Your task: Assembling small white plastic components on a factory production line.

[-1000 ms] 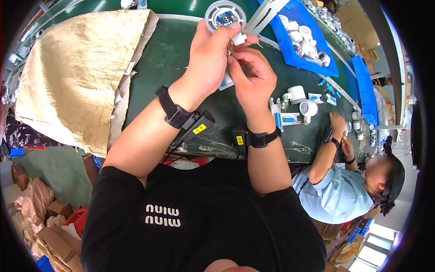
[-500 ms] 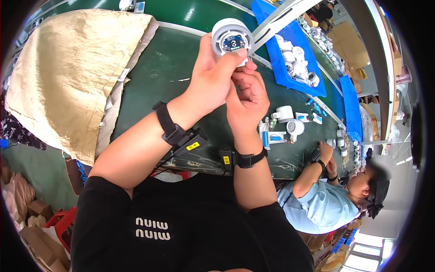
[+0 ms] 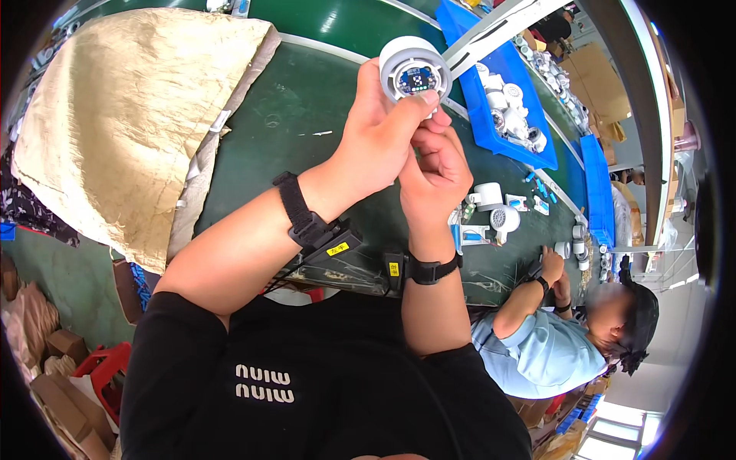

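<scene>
My left hand [image 3: 381, 130] grips a round white housing [image 3: 406, 50] with a grey inner ring, held up above the bench. Inside its open face sits a small circuit board [image 3: 419, 80] with a lit display, and my left thumb presses on the lower rim. Close beneath, my right hand [image 3: 435, 172] is closed with curled fingers. Its fingertips meet the housing's lower edge beside my left thumb, and whatever they pinch there is hidden.
On the green bench [image 3: 284, 107], a cream cloth [image 3: 130, 115] covers the left. A blue bin [image 3: 491, 126] of white parts stands at right, below a metal post [image 3: 506, 27]. Nearer lie white fan-like parts [image 3: 504, 218] and blue cells [image 3: 541, 186]. A co-worker [image 3: 537, 345] works at right.
Both my hands and the housing have shifted slightly right, with the whole view moving a little too. The lit display looks different. My grip stays the same.
</scene>
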{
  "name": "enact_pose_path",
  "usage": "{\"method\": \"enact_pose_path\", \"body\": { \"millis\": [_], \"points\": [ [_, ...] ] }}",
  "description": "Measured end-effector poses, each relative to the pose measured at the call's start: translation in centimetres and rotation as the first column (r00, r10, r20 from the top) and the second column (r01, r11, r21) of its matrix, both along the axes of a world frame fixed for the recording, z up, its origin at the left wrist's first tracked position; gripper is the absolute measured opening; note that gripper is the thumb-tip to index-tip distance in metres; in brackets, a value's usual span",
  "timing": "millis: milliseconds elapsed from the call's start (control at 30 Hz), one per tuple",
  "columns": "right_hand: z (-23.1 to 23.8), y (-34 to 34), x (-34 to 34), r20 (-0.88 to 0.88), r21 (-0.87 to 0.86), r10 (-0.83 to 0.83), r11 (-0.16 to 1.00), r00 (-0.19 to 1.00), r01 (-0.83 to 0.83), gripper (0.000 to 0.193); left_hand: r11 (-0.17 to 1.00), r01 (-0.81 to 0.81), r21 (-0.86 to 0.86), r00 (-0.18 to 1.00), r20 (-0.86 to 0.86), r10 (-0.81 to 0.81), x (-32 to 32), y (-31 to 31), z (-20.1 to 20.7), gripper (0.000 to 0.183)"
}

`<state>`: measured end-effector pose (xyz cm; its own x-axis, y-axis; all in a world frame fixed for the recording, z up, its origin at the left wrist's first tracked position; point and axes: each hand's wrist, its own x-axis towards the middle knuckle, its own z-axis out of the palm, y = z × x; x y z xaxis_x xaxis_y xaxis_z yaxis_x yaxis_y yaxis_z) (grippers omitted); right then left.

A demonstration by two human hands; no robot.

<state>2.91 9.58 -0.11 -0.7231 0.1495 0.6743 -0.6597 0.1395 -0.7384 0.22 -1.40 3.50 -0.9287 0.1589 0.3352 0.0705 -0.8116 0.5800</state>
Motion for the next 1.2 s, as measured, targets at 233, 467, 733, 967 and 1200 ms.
{"method": "enact_pose_path", "body": {
  "millis": [233, 467, 733, 967, 1200],
  "points": [
    [-0.3, 0.4, -0.2, 0.015, 0.017, 0.033, 0.999, 0.999, -0.034, 0.024, 0.997, -0.058, -0.053, 0.997, -0.053, 0.055, 0.1, -0.2, -0.1, 0.033],
    [-0.1, 0.2, -0.2, -0.004, 0.025, 0.016, 1.0, 1.0, -0.016, 0.025, 1.0, -0.012, 0.001, 0.999, -0.041, 0.012, -0.3, -0.1, -0.4, 0.032],
    [-0.2, 0.4, -0.1, -0.02, 0.085, 0.009, 0.996, 1.0, -0.007, 0.024, 0.997, -0.055, -0.05, 0.997, -0.061, 0.052, -0.1, -0.1, -0.4, 0.034],
    [-0.5, 0.2, -0.8, 0.003, 0.018, 0.031, 0.999, 1.0, -0.031, 0.036, 0.944, -0.225, -0.241, 0.96, -0.217, 0.174, -1.3, -1.0, 0.6, 0.037],
    [0.0, 3.0, -1.2, -0.137, 0.379, -0.37, 0.837, 0.919, 0.394, 0.024, 0.431, -0.62, -0.656, 0.744, -0.317, 0.588, -11.7, -3.0, 2.3, 0.055]
  ]
}}
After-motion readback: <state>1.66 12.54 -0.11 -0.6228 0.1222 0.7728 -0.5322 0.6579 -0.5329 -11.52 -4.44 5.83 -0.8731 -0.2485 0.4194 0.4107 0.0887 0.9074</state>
